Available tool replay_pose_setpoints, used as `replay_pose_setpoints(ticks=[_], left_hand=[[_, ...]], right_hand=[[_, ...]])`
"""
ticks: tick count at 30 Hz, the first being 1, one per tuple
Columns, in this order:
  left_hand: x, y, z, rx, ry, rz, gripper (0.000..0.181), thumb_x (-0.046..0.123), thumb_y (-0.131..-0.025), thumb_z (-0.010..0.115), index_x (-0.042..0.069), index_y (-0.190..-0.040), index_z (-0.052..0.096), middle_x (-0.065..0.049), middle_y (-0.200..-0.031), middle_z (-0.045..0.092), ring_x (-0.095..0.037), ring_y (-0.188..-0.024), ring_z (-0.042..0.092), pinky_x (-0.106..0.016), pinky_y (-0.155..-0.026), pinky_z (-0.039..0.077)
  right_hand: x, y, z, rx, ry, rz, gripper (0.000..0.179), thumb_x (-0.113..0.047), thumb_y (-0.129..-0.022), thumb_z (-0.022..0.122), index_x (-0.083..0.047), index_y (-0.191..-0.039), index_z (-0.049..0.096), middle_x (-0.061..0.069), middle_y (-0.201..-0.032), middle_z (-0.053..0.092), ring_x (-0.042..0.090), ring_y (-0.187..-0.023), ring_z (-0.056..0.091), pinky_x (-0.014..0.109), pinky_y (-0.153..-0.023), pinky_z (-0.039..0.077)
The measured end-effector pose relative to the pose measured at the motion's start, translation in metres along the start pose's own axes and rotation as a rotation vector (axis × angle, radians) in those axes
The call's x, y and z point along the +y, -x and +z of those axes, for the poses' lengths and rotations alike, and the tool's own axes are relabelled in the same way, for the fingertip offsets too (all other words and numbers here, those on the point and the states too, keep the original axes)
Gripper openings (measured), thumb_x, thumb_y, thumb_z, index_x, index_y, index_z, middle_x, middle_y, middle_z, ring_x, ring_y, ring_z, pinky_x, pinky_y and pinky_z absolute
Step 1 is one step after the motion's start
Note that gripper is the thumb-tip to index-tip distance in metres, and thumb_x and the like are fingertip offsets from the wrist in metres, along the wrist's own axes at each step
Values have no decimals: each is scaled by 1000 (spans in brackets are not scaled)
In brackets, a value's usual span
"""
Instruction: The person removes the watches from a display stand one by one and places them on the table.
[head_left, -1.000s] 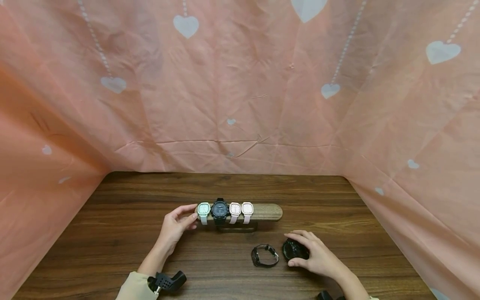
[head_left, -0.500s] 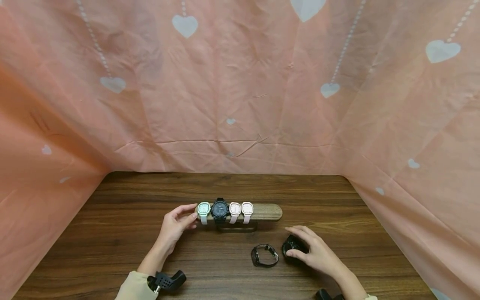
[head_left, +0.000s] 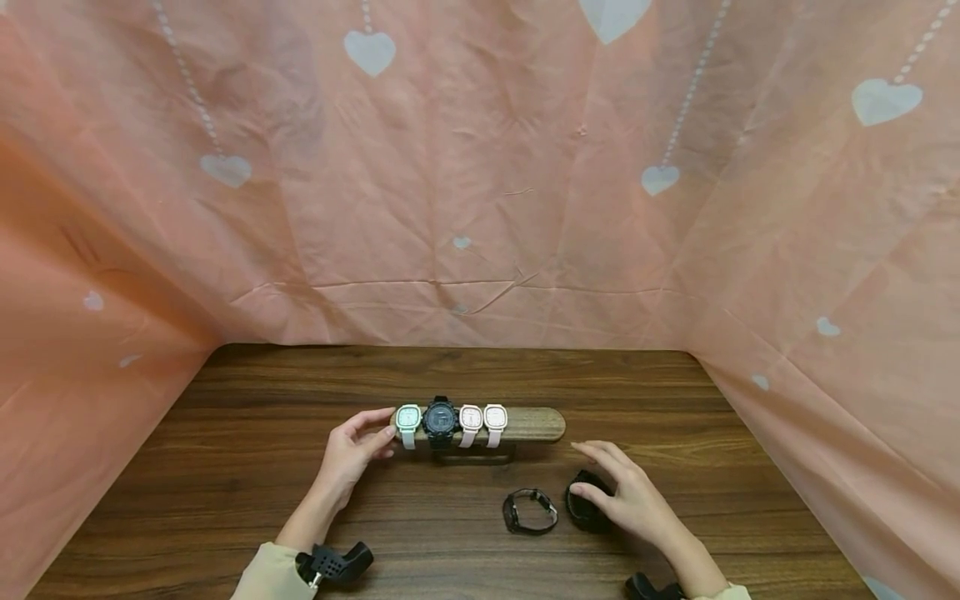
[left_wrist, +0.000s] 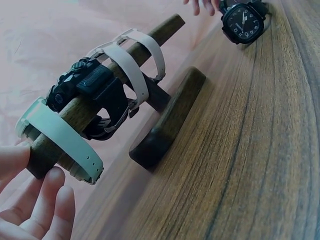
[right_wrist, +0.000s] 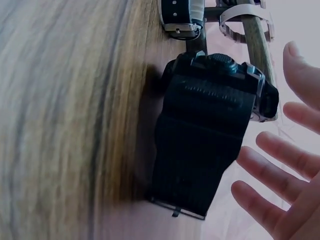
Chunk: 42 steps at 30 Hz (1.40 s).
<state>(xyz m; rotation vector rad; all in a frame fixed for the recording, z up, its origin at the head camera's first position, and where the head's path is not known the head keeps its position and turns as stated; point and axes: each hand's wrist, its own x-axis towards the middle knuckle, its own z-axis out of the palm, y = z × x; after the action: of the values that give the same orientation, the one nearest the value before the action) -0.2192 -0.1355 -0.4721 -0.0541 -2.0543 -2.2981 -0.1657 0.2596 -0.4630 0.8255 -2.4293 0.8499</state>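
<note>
My left hand [head_left: 349, 460] grips the left end of a wooden watch stand [head_left: 536, 424], thumb and fingers on the bar's tip in the left wrist view. Along the bar sit a mint-green watch [head_left: 408, 419], a chunky black watch [head_left: 440, 420] and two pale pink watches, the left one [head_left: 470, 420] beside the right one [head_left: 495, 419]. At the right, my right hand [head_left: 633, 498] hovers over a bulky black watch [head_left: 588, 507] on the table. Its fingers are spread and apart from the watch in the right wrist view, where the black strap [right_wrist: 197, 145] shows large.
A smaller black watch [head_left: 512, 512] with its strap buckled in a loop lies on the wooden table [head_left: 420, 550], left of the bulky one. Pink cloth [head_left: 480, 208] with white hearts walls off the back and sides. Both wrists carry black camera mounts [head_left: 341, 564].
My right hand has moved up and away from the bulky black watch, its fingers and thumb loosening from around it. My left hand and the stand have stayed put.
</note>
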Motion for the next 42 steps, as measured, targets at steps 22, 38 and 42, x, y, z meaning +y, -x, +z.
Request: replay_pose_setpoints(ticks=[22,38,42], left_hand=[[1,2,2,8,-9,-13,31,2,-85,65,-1,-116,61,-20,-104,62,-30,-78,65,-36,-67,56],[1,2,2,10,-3,-6,32,3,-85,66,-1,-116,61,-17,-101,64,-29,-76,65,-39,-68,56],[0,1,2,7,2,-5,32,3,-85,66,-2,-116,60,-16,-103,64,-27,-76,66,-38,-68,56]], right_hand=[[-5,-17,4,43,32,-13,50,-7,-74,77,-6,-120,59,4,-113,57,23,-99,58,38,-70,52],[-11,-34,5,92,69,-41,50,-8,-73,78,-5,-120,60,8,-114,57,24,-103,56,43,-81,49],[-13,-37,5,83,56,-27,48,-10,-75,77,-5,-120,60,9,-116,56,25,-105,55,45,-81,49]])
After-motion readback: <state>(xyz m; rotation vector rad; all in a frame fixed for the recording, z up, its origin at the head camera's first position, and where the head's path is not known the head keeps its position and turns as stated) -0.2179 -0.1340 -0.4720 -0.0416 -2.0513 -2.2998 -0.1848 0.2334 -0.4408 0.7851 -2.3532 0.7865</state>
